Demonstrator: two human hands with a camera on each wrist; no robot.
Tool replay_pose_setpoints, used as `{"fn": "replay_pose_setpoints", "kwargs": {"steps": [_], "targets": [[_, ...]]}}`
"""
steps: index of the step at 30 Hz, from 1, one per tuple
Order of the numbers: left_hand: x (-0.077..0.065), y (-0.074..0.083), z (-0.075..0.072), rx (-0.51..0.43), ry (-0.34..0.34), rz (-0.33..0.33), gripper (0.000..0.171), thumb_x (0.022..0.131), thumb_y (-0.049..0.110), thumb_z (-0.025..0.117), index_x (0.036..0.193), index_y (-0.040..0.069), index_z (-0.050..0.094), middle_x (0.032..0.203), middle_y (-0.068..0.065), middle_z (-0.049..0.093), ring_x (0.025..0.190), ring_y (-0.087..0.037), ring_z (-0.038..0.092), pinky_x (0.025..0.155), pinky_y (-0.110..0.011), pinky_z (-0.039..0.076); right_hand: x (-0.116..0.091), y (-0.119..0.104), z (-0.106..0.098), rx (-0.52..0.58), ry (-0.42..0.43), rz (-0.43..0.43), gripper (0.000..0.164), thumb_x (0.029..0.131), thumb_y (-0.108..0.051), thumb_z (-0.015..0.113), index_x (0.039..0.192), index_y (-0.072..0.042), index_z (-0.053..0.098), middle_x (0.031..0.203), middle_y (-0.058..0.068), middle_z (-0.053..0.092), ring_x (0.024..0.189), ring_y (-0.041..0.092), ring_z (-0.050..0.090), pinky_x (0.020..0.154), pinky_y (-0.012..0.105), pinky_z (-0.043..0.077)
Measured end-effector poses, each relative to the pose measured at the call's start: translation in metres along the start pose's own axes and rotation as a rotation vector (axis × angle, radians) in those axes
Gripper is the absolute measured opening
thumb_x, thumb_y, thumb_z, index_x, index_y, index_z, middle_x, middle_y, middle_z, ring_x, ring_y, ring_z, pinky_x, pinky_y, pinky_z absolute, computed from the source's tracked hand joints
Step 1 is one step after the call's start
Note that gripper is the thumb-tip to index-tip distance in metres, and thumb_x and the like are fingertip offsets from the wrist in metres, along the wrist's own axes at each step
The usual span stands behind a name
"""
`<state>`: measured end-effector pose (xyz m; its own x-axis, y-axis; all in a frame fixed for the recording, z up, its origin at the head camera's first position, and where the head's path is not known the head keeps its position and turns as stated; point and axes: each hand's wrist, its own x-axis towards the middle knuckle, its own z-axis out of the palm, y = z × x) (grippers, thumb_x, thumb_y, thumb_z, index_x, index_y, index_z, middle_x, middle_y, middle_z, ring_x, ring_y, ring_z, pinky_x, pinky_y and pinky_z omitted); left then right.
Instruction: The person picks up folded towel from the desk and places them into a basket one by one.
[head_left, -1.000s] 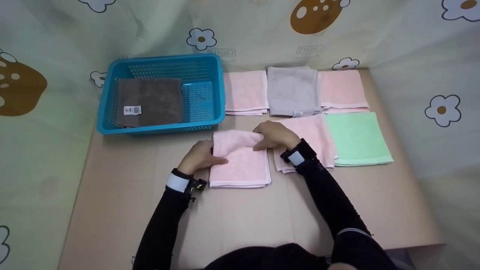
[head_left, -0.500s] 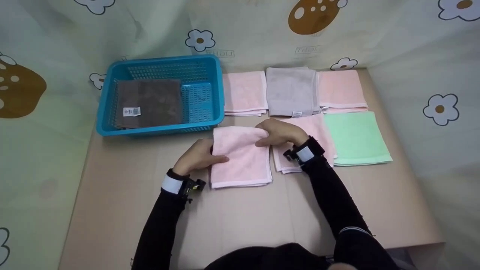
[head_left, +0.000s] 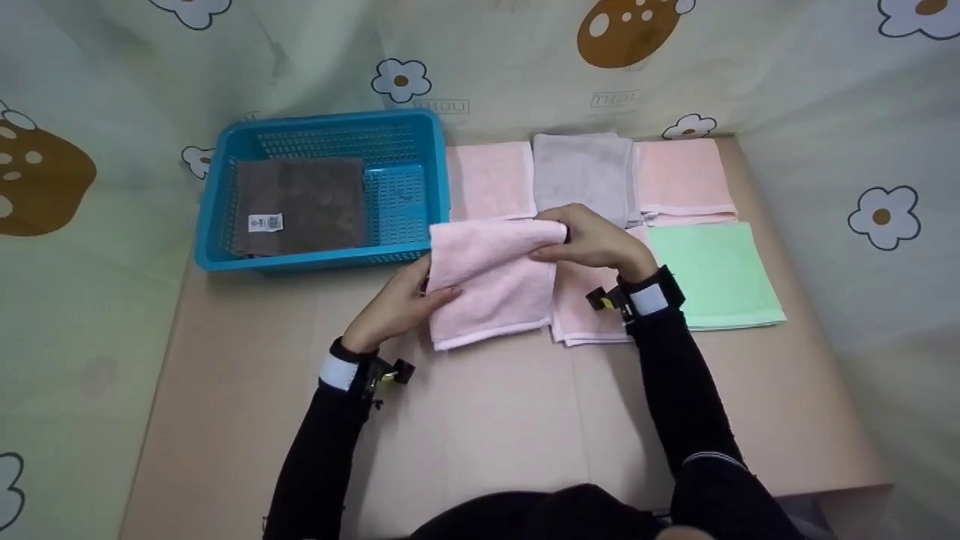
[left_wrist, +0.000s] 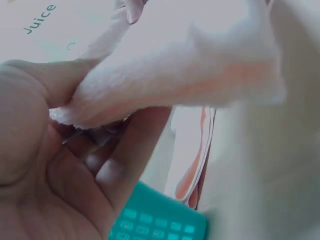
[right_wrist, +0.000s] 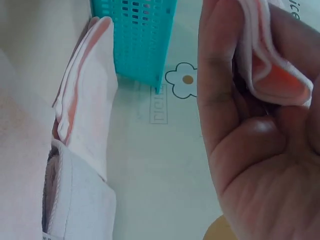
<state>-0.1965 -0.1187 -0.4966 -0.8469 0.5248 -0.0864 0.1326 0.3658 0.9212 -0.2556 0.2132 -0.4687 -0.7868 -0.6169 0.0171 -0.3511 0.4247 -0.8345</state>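
A folded pink towel (head_left: 491,289) is held up off the table between both hands, its near edge hanging lower. My left hand (head_left: 397,304) pinches its left side, thumb on top and fingers underneath; the left wrist view shows the towel (left_wrist: 185,60) between thumb and fingers. At the upper right corner, my right hand (head_left: 596,240) pinches the layers, thumb over the top face. In the right wrist view, the folded layers of the towel (right_wrist: 280,82) lie in the grip of that hand (right_wrist: 260,150).
A blue basket (head_left: 322,259) at the back left holds a dark brown folded towel (head_left: 307,202) with a white label. Right of it lie folded pink (head_left: 491,180), grey (head_left: 585,176) and pink (head_left: 682,176) towels; nearer are another pink (head_left: 589,300) and a green one (head_left: 716,277).
The pink towel has been lifted from the table and moved up and slightly right, its far edge now overlapping the back row. Both hands moved with it, the right one farther.
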Motion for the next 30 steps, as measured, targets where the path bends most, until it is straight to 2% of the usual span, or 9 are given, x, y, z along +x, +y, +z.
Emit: {"fn": "replay_pose_setpoints", "kwargs": {"steps": [4,8,11,15,17,20,24,28,30], "targets": [[-0.005,0.005,-0.015,0.024,0.025,0.061,0.062,0.102,0.022,0.066,0.156,0.011,0.038,0.147,-0.013,0.056,0.129,-0.025,0.057,0.108,-0.049,0.049,0.007,-0.005,0.003,0.046,0.043,-0.011,0.018,0.091,-0.015,0.080,0.105,-0.007,0.073,0.089,-0.002,0.064,0.081,0.012,0.057,0.076,0.023,0.047],[-0.015,0.014,-0.037,0.048,0.094,0.077,0.040,0.104,0.016,0.063,0.138,0.005,0.045,0.135,-0.015,0.059,0.121,-0.027,0.062,0.099,-0.041,0.055,0.022,-0.015,0.008,0.128,0.093,-0.047,0.027,0.092,-0.007,0.076,0.118,-0.002,0.070,0.100,0.002,0.065,0.090,0.013,0.059,0.081,0.023,0.049],[-0.017,0.019,-0.051,0.027,0.245,0.097,0.034,0.103,0.014,0.063,0.127,0.004,0.040,0.125,-0.018,0.057,0.112,-0.029,0.067,0.090,-0.030,0.057,0.038,-0.027,0.010,0.219,0.149,-0.075,0.035,0.092,-0.001,0.074,0.126,0.000,0.066,0.110,0.005,0.064,0.097,0.016,0.060,0.083,0.024,0.051],[-0.014,0.022,-0.063,-0.022,0.520,0.179,0.035,0.104,0.011,0.061,0.123,0.005,0.033,0.116,-0.013,0.056,0.103,-0.025,0.068,0.082,-0.022,0.053,0.065,-0.045,0.015,0.316,0.251,-0.102,0.050,0.093,0.002,0.071,0.141,-0.001,0.056,0.123,0.012,0.061,0.104,0.022,0.063,0.085,0.028,0.054],[-0.013,0.022,-0.066,0.005,0.612,0.232,0.027,0.105,0.008,0.057,0.120,0.002,0.035,0.108,-0.011,0.054,0.095,-0.021,0.063,0.077,-0.021,0.048,0.080,-0.054,0.019,0.325,0.304,-0.089,0.057,0.094,0.002,0.070,0.147,-0.005,0.051,0.127,0.013,0.060,0.105,0.023,0.066,0.086,0.028,0.056],[-0.012,0.021,-0.071,0.126,0.692,0.262,0.012,0.108,0.004,0.050,0.115,-0.005,0.048,0.105,-0.013,0.051,0.097,-0.016,0.054,0.080,-0.021,0.043,0.103,-0.063,0.025,0.291,0.377,-0.058,0.061,0.094,-0.001,0.070,0.150,-0.010,0.046,0.121,0.015,0.063,0.092,0.024,0.068,0.079,0.027,0.055],[-0.015,0.018,-0.081,0.174,0.699,0.210,0.020,0.107,0.004,0.050,0.119,0.000,0.065,0.119,-0.016,0.052,0.111,-0.018,0.049,0.094,-0.028,0.039,0.133,-0.072,0.034,0.248,0.450,-0.022,0.062,0.095,-0.003,0.069,0.149,-0.012,0.038,0.119,0.015,0.065,0.077,0.022,0.066,0.074,0.027,0.054],[-0.019,0.014,-0.098,0.172,0.687,0.100,0.035,0.100,0.005,0.058,0.136,0.005,0.061,0.134,-0.015,0.045,0.127,-0.024,0.045,0.111,-0.039,0.038,0.163,-0.084,0.047,0.200,0.503,0.030,0.059,0.097,-0.004,0.068,0.146,-0.012,0.035,0.125,0.016,0.066,0.079,0.020,0.067,0.077,0.026,0.057],[-0.020,0.013,-0.108,0.215,0.719,0.046,0.042,0.098,0.003,0.057,0.140,0.006,0.058,0.138,-0.015,0.043,0.133,-0.026,0.043,0.116,-0.043,0.038,0.178,-0.090,0.055,0.167,0.503,0.042,0.055,0.099,-0.006,0.067,0.144,-0.011,0.035,0.128,0.017,0.066,0.082,0.020,0.068,0.079,0.026,0.057]]}}
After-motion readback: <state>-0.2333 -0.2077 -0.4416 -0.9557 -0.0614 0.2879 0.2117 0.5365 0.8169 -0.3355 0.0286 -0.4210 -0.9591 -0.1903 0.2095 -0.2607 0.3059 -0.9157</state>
